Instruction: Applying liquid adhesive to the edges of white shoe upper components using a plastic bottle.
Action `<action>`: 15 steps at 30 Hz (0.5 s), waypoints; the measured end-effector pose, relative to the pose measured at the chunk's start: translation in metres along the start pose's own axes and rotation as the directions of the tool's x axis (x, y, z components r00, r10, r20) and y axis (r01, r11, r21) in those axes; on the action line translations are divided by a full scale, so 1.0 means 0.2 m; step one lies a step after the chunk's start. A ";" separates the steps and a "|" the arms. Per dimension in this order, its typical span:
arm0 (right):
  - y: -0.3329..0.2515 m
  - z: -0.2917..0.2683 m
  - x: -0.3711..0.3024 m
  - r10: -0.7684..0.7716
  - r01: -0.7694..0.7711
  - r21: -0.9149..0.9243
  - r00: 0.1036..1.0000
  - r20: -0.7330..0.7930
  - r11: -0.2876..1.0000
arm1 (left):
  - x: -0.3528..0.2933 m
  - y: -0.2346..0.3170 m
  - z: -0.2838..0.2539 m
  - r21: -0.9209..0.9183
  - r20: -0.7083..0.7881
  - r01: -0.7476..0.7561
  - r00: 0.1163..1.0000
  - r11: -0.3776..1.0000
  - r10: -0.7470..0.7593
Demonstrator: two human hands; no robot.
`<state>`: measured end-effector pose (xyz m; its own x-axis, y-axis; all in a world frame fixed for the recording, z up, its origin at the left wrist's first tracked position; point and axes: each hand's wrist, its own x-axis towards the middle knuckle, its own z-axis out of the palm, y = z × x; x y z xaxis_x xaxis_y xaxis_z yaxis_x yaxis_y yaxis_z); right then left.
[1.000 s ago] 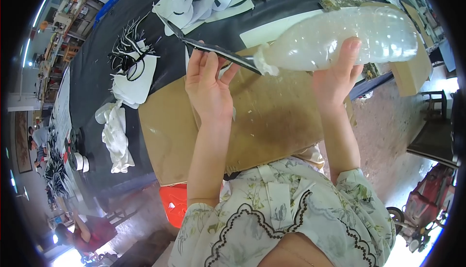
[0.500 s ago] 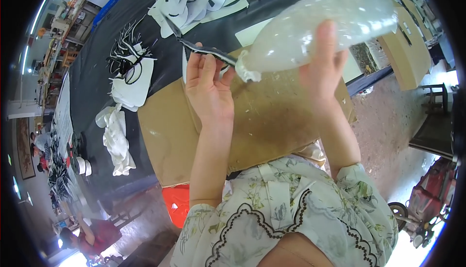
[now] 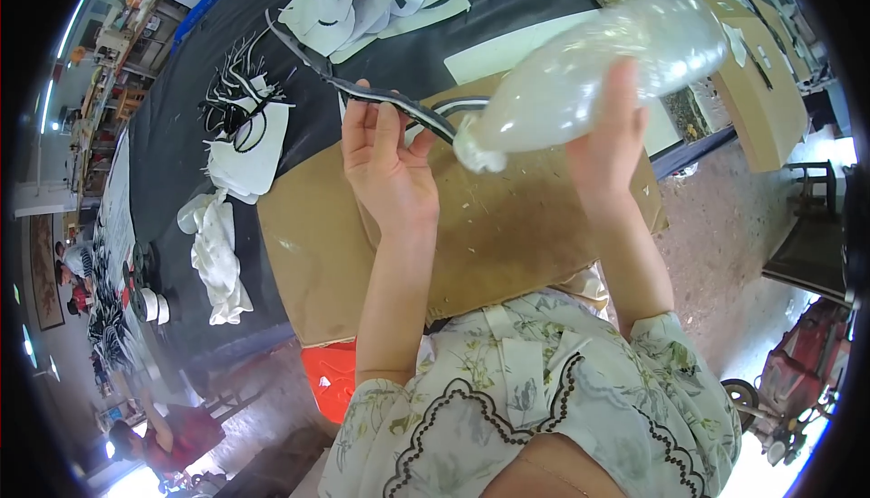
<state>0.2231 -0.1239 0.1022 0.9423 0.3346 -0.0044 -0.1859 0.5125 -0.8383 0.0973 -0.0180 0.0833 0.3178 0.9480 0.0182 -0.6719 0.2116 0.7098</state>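
Observation:
My left hand (image 3: 390,158) pinches a narrow dark strip with a white edge (image 3: 394,99) between thumb and fingers. One end of the strip trails off to the far left, and the other bends down toward a whitish, crumpled neck. That neck belongs to a large translucent plastic bottle or bag (image 3: 603,72), bulging and shiny. It lies tilted, its narrow end pointing at my left hand. My right hand (image 3: 614,140) grips its near side with the thumb up; the other fingers are hidden behind. Whether the neck touches the strip, I cannot tell.
Brown cardboard (image 3: 507,217) lies under my hands on the black-covered table (image 3: 190,126). Pale cut pieces (image 3: 335,9) are heaped at the back. Left are bundled strips (image 3: 240,90) and a white cloth (image 3: 216,262). A cardboard box (image 3: 761,90) stands right. Other people are far left.
The translucent bottle or bag has come lower and slightly left in my right hand. The strip's far end has swung up and left. A loop of strip now shows beside the neck.

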 end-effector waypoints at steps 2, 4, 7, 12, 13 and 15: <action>0.03 -0.01 -0.01 -0.057 0.084 -0.251 0.992 0.113 0.964 | 0.01 0.01 0.00 -0.023 0.013 0.023 1.000 0.999 -0.023; 0.08 -0.07 0.00 -0.093 0.109 -0.151 0.990 0.106 0.983 | 0.01 0.02 -0.03 0.026 0.020 -0.014 1.000 1.000 0.014; 0.02 -0.13 0.08 0.045 -0.044 -0.015 0.990 0.130 0.999 | 0.03 0.00 -0.08 0.107 0.057 0.011 0.998 0.994 -0.017; 0.03 -0.11 0.01 0.578 -0.719 0.123 0.637 0.510 0.685 | 0.05 -0.06 -0.09 0.163 0.085 -0.001 0.996 0.987 -0.013; 0.05 -0.09 -0.02 0.578 -0.718 0.123 0.638 0.509 0.685 | 0.05 -0.07 -0.08 0.210 0.076 -0.018 0.997 0.978 0.002; 0.08 -0.06 -0.08 0.658 -0.801 0.120 0.557 0.506 0.586 | 0.06 -0.08 -0.07 0.215 0.081 -0.030 0.997 0.976 0.013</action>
<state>0.2086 -0.1298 0.0815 0.2620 0.9239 -0.2787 -0.8973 0.1270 -0.4228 0.1028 -0.0060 0.0619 0.3621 0.9283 0.0838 -0.5217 0.1274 0.8436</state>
